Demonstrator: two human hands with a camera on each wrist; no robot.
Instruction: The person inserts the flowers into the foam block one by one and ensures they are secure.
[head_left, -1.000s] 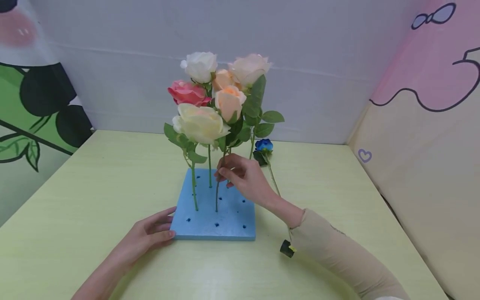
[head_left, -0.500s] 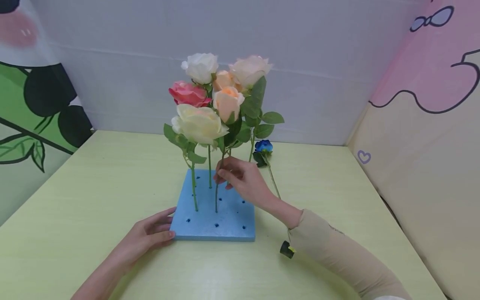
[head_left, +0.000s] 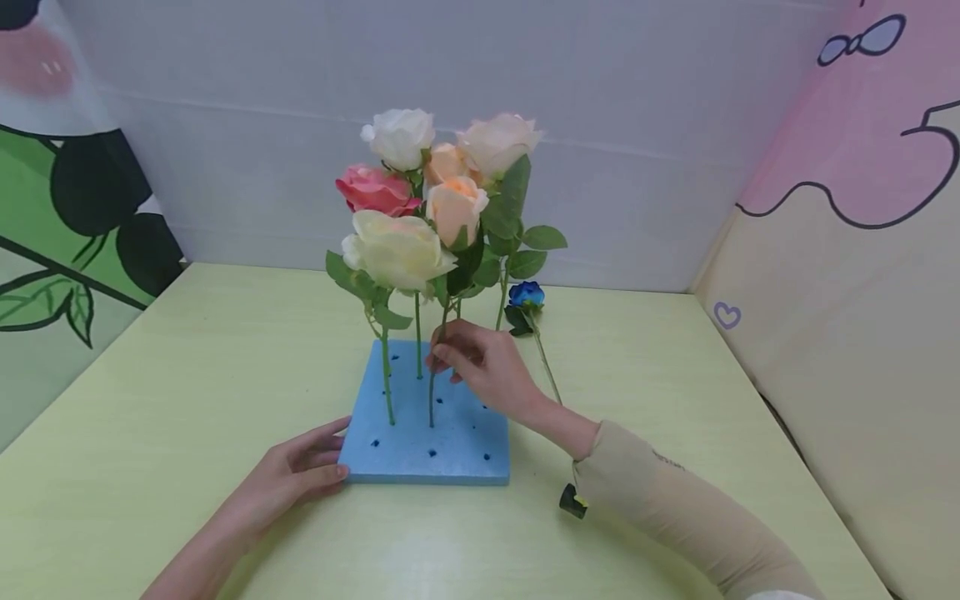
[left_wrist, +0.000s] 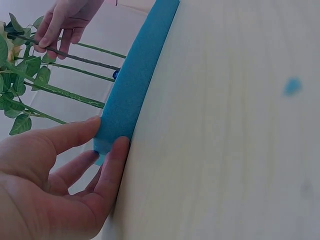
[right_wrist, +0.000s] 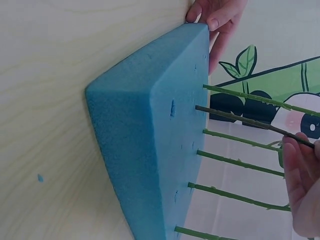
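My right hand (head_left: pixel 487 367) pinches the dark stem (right_wrist: pixel 235 118) of a peach rose (head_left: pixel 456 208) between thumb and fingers. The stem's lower end stands in a hole of a blue foam block (head_left: pixel 405 462), nearly upright. At the block's near left corner, my left hand (head_left: pixel 296 475) holds the foam; in the left wrist view its fingertips (left_wrist: pixel 120 145) press the edge from both sides. Around the held stem stand a cream rose (head_left: pixel 397 250), a red-pink rose (head_left: pixel 377 190), a white rose (head_left: pixel 401 137), a pale pink rose (head_left: pixel 498 142) and another peach rose (head_left: pixel 446 161).
A blue rose (head_left: pixel 527 293) lies on the table right of the block, its stem passing under my right forearm. A small dark piece (head_left: pixel 573 501) lies near its lower end. Several unfilled holes show in the block's top. A grey wall (head_left: pixel 630 167) stands behind.
The held peach rose has shifted a little left, and my right hand sits slightly lower. My left hand stays at the block's corner.
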